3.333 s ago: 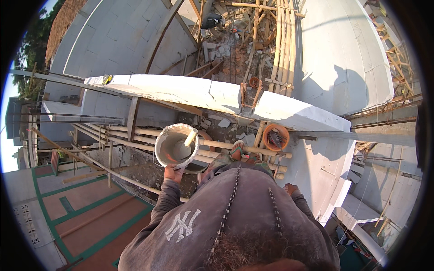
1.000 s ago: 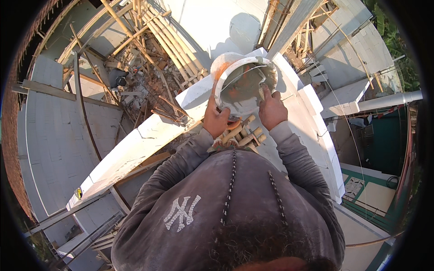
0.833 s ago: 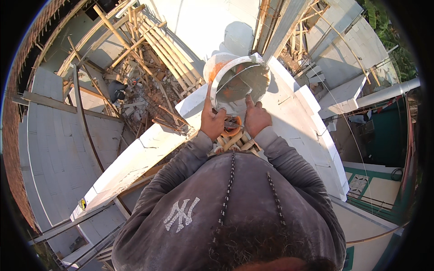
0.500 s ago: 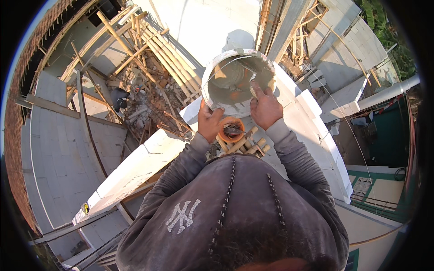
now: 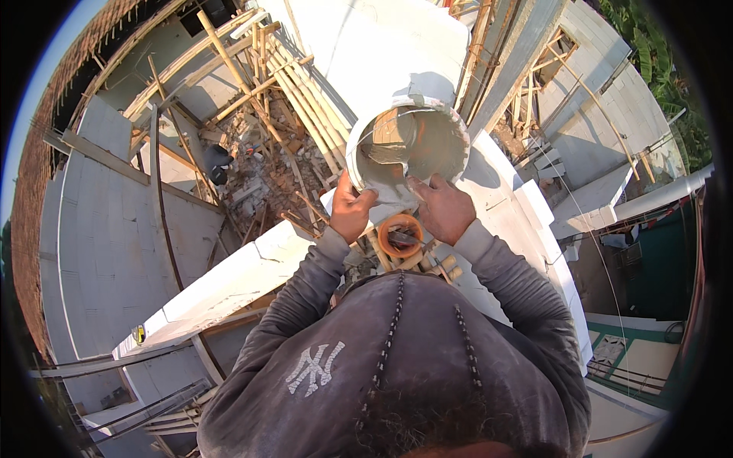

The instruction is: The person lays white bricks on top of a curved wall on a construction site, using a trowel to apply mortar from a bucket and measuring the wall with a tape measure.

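Observation:
A white bucket, smeared inside with wet grey mortar, is tilted with its mouth toward me. Along its near left rim my left hand is closed, thumb over the edge. My right hand is wrapped round the handle of a trowel at the near right rim. The trowel's mortar-coated blade reaches into the bucket toward its left side. Just below the bucket, between my wrists, is a small orange pail with tools in it whose kinds I cannot make out.
A pale block wall curves past on both sides. Bamboo poles and rubble lie below to the left. A concrete column rises at the far right. A yellow tape measure rests on the wall's left end.
The trowel has swung from the bucket's right inner wall to its left side. My right hand has moved down and left toward the near rim. The bucket sits slightly lower in view.

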Action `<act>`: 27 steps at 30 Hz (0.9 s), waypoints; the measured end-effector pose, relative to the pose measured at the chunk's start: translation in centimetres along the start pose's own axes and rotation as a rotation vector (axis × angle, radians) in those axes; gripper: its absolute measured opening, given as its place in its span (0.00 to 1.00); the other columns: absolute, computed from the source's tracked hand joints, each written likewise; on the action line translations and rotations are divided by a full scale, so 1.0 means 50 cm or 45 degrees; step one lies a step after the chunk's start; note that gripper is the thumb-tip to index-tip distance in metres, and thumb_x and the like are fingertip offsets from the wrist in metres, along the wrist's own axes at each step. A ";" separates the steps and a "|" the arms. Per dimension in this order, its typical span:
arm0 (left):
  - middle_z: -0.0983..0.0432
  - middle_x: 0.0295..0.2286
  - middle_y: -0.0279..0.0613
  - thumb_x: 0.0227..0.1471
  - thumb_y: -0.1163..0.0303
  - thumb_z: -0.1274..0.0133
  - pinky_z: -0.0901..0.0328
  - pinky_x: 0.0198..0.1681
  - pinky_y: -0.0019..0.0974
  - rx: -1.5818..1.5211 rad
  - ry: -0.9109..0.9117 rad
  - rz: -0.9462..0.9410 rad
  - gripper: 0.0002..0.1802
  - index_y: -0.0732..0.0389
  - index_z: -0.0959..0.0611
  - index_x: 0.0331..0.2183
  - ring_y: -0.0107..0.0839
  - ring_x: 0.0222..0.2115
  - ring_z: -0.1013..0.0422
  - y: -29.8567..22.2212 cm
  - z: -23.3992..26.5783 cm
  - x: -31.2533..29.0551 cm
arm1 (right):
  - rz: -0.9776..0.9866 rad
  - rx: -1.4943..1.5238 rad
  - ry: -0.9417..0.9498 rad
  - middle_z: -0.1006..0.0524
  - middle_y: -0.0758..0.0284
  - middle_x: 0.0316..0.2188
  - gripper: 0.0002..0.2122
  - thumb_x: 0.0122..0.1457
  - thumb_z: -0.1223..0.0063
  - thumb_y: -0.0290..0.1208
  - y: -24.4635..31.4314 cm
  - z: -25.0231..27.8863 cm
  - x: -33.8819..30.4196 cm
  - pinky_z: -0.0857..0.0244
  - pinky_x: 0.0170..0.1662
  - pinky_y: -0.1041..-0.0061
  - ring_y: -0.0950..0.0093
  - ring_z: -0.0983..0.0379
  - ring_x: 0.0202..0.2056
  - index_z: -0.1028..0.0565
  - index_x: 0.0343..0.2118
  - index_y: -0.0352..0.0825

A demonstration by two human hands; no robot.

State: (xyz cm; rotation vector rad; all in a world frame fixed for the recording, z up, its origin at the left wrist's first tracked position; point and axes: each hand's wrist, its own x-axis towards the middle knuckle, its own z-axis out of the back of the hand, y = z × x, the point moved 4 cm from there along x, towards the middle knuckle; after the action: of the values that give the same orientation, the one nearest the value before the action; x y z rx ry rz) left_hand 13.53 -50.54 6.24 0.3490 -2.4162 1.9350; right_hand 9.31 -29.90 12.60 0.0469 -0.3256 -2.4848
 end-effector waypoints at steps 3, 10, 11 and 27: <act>0.26 0.49 0.38 0.56 0.82 0.53 0.33 0.50 0.32 -0.031 -0.033 0.002 0.29 0.65 0.33 0.60 0.26 0.47 0.29 0.004 0.008 -0.009 | 0.080 0.018 -0.078 0.28 0.60 0.39 0.27 0.55 0.44 0.30 -0.040 0.031 -0.011 0.26 0.42 0.60 0.58 0.24 0.40 0.27 0.61 0.48; 0.31 0.57 0.43 0.55 0.83 0.53 0.40 0.59 0.32 0.147 -0.013 -0.179 0.39 0.66 0.41 0.67 0.29 0.56 0.35 0.003 -0.008 -0.010 | 0.071 0.066 -0.161 0.28 0.62 0.38 0.27 0.54 0.43 0.29 -0.062 0.001 -0.002 0.27 0.42 0.60 0.58 0.25 0.41 0.26 0.60 0.51; 0.32 0.58 0.44 0.54 0.84 0.53 0.41 0.59 0.32 0.206 -0.037 -0.208 0.40 0.67 0.41 0.68 0.30 0.57 0.36 0.001 -0.008 -0.012 | 0.046 0.103 -0.144 0.27 0.62 0.39 0.26 0.55 0.44 0.29 -0.068 -0.002 -0.011 0.27 0.42 0.60 0.58 0.24 0.42 0.27 0.60 0.50; 0.43 0.65 0.50 0.52 0.83 0.54 0.46 0.62 0.32 0.309 -0.130 -0.163 0.46 0.61 0.49 0.71 0.35 0.63 0.47 -0.018 -0.035 -0.051 | -0.073 0.430 -0.413 0.25 0.56 0.46 0.25 0.58 0.46 0.29 -0.034 -0.052 -0.019 0.28 0.46 0.57 0.53 0.24 0.44 0.28 0.61 0.44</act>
State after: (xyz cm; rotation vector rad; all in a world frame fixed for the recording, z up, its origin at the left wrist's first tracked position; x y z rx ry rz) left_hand 16.00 -48.62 7.07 0.6078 -2.1552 2.2049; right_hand 9.39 -28.58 9.60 -0.2123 -0.8892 -2.4635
